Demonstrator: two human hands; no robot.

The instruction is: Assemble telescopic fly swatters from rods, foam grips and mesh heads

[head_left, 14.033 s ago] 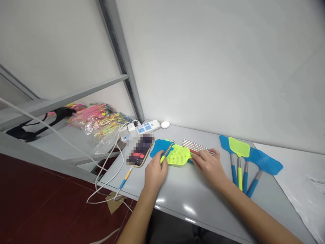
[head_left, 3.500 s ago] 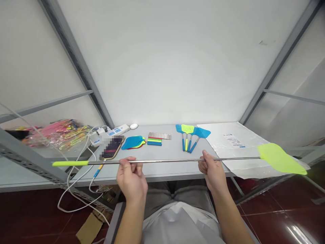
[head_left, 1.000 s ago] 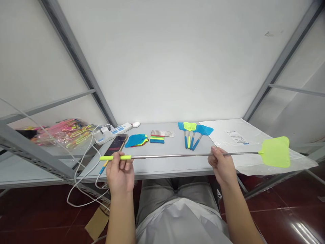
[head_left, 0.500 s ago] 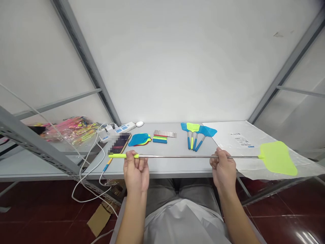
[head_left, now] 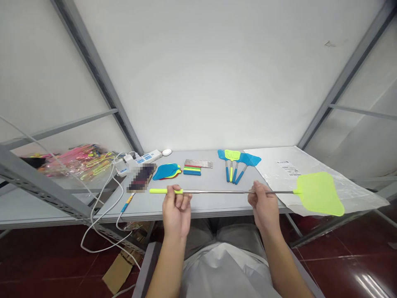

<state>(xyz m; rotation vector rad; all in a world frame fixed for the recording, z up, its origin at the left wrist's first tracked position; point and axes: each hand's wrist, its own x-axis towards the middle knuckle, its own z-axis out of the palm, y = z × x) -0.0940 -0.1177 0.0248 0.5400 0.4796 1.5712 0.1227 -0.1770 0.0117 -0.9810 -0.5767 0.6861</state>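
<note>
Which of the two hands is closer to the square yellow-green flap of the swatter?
The right hand, gripping the rod beside the flap; the left hand is farther, at the handle.

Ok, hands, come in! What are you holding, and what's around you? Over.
Green swatter: left hand on handle, right hand on metal rod. Phone leftward, white packaging rightward. Over.

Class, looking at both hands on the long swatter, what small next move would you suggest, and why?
Perhaps push the right hand toward the left hand to shorten the rod: it looks extended between them, while the four swatters on the table show short shafts.
</note>
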